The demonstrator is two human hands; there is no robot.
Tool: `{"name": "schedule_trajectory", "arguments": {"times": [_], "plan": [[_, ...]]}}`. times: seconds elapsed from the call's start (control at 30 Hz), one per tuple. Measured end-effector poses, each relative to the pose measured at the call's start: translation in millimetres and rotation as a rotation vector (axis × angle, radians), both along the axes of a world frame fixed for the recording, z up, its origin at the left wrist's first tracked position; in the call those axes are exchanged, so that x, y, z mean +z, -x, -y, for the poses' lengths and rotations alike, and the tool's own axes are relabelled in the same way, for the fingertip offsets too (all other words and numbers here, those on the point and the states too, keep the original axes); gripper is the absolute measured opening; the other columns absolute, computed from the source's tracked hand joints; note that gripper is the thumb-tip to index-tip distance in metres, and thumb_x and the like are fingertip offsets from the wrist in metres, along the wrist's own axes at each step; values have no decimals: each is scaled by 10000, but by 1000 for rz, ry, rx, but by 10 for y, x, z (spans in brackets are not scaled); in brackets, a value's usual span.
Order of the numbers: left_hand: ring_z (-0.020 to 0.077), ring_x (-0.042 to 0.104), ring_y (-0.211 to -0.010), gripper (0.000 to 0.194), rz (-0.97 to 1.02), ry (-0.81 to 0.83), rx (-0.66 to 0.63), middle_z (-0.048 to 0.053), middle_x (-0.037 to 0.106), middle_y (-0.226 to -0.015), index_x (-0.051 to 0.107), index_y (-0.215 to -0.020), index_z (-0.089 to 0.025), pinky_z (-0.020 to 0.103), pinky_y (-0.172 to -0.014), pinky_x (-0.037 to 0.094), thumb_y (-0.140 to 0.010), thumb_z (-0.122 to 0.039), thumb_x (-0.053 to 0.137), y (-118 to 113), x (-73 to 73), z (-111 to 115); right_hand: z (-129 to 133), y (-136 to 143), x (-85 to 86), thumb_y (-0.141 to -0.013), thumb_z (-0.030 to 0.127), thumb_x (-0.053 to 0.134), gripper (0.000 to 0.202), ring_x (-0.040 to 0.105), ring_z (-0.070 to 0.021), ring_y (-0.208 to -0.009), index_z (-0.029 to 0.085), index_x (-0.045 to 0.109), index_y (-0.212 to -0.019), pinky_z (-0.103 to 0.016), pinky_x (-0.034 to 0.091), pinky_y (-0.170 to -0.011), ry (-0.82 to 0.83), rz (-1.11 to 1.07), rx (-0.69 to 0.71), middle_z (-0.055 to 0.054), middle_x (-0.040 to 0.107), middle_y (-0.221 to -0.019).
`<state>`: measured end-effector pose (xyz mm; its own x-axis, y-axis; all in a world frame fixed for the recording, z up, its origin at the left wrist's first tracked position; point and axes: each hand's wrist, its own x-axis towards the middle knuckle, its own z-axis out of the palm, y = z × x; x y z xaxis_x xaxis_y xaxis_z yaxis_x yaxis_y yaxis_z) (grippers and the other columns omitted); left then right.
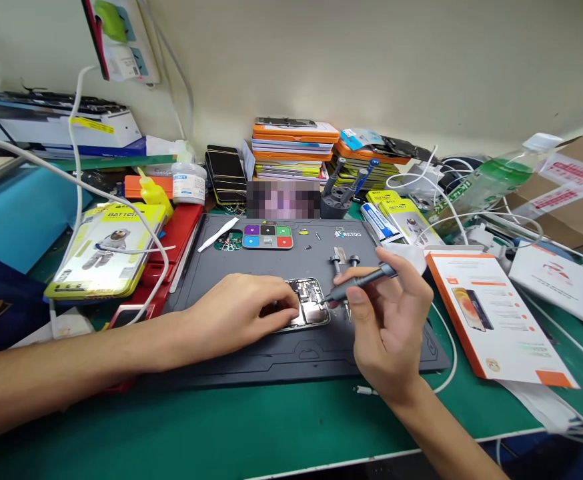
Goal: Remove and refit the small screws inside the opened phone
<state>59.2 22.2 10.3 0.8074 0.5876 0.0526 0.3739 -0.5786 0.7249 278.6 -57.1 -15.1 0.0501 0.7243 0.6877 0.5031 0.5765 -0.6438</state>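
An opened smartphone point(314, 312) lies on the dark grey work mat point(271, 363), its metal-covered inner parts showing. My left hand point(249, 303) rests over the phone's left part, fingers bent and thumb against it, holding it; that end is hidden under the hand. In my right hand point(389, 327) is a slim dark grey precision screwdriver point(356, 285), gripped between thumb and fingers and tilted. Its thin tip points down-left at the phone's right end; whether it touches is too small to tell. Behind the screwdriver, more screwdrivers point(354, 260) lie on the mat.
A coloured screw tray point(267, 238) and white spudger point(218, 235) lie at the mat's back. A screwdriver holder point(336, 203) stands behind. Battery packs point(114, 250) are left; a white-orange box point(499, 320), a bottle point(491, 177) and loose cables point(451, 333) are right.
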Motion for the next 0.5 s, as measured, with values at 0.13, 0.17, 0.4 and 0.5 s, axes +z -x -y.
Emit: {"name": "schedule_trajectory", "arguments": {"times": [0.13, 0.17, 0.4, 0.5], "plan": [[206, 702, -929, 207, 1, 12, 14, 15, 785, -1086, 710, -1128, -233, 314, -822, 471, -1117, -332, 528, 9, 13, 30, 10, -43, -55, -1059, 84, 542, 621, 729, -210, -985, 289, 361, -1617, -396, 680, -799, 24, 83, -43, -77, 659, -1142], [198, 692, -903, 209, 6, 38, 25, 3, 777, -1052, 694, -1125, -239, 313, -811, 466, -1124, -345, 514, 10, 17, 33, 13, -48, -67, -1058, 81, 544, 630, 735, -220, -1021, 288, 357, -1623, -420, 682, -836, 32, 107, -43, -88, 664, -1174], [143, 565, -710, 249, 158, 379, 162, -60, 608, -778, 609, -1071, -246, 270, -649, 416, -1141, -443, 473, -13, 71, 18, 16, -58, -91, -1055, 57, 549, 668, 752, -219, -1100, 305, 331, -1635, -423, 701, -869, 33, 205, -14, -134, 643, -1387], [122, 471, -665, 316, 243, 469, 192, -64, 538, -769, 548, -960, -228, 255, -608, 381, -1151, -458, 445, -15, 90, 13, 6, -63, -98, -1054, 59, 553, 676, 753, -216, -1084, 305, 322, -1640, -424, 702, -876, 35, 230, -14, -136, 644, -1402]]}}
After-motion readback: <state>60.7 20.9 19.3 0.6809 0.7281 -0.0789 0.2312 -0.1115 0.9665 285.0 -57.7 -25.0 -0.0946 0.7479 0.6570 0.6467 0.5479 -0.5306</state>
